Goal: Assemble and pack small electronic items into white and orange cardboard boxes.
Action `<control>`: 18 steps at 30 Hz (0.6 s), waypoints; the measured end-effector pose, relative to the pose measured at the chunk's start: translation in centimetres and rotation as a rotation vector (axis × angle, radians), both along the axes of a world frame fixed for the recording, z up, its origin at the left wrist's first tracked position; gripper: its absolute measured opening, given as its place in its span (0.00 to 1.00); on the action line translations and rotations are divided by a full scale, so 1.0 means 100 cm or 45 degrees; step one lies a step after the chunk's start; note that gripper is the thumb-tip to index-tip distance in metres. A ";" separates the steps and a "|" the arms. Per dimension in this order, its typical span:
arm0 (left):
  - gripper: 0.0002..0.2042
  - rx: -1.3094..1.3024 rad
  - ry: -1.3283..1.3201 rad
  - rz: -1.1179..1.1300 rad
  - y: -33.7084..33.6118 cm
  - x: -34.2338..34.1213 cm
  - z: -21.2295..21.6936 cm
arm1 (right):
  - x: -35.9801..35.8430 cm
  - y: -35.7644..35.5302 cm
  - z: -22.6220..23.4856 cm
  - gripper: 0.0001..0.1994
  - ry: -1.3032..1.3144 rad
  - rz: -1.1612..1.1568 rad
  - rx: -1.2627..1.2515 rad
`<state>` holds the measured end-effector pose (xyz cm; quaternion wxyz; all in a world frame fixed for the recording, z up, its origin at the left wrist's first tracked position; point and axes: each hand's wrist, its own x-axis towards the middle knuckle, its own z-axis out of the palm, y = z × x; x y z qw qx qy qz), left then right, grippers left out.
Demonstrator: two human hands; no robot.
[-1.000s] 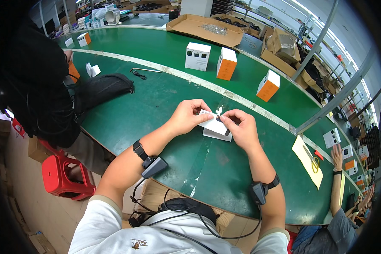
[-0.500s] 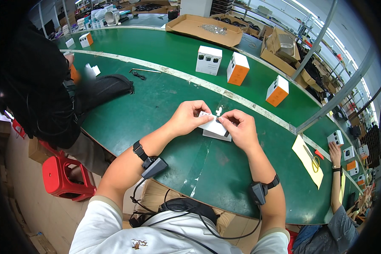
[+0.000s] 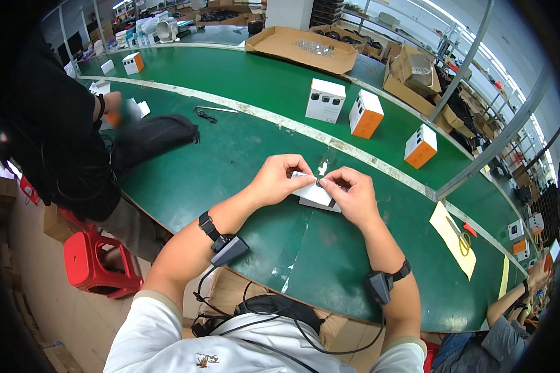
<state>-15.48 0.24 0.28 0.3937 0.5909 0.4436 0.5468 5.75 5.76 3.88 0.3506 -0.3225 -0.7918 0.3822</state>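
Observation:
A white folded card or thin box [image 3: 313, 193] rests at a tilt on the green table in front of me. My left hand [image 3: 279, 180] pinches its upper left part between thumb and fingers. My right hand [image 3: 353, 194] is closed at its right side, with thumb and forefinger on a small dark piece [image 3: 319, 183] by the top edge. Both thumbs come close together there. Fingers partly hide the dark piece, so its kind cannot be made out. A second white layer shows beneath the card.
White-and-orange boxes [image 3: 325, 101] stand on the green strip beyond a pale rail. Yellow scissors [image 3: 464, 244] lie on yellow paper [image 3: 445, 227] to the right. A black bag [image 3: 162, 133] and a co-worker [image 3: 62, 124] are at left; another person's arm [image 3: 510, 304] shows at right.
The boxes on the far strip have shifted to the right. At the right, a co-worker's hand has left the table edge. My hands stay at the white card with small finger movements.

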 end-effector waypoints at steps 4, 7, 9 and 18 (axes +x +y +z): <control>0.05 -0.003 0.055 0.025 -0.003 -0.003 -0.005 | -0.002 -0.005 -0.002 0.08 -0.053 -0.013 0.076; 0.06 0.037 0.044 0.034 -0.007 0.000 0.003 | -0.004 -0.010 0.004 0.07 -0.036 -0.011 0.066; 0.06 0.068 0.115 0.034 -0.008 -0.001 0.004 | -0.003 -0.010 0.005 0.07 -0.051 -0.002 0.070; 0.05 0.060 0.176 0.044 -0.013 -0.008 0.008 | -0.011 -0.013 0.006 0.07 -0.064 0.009 0.051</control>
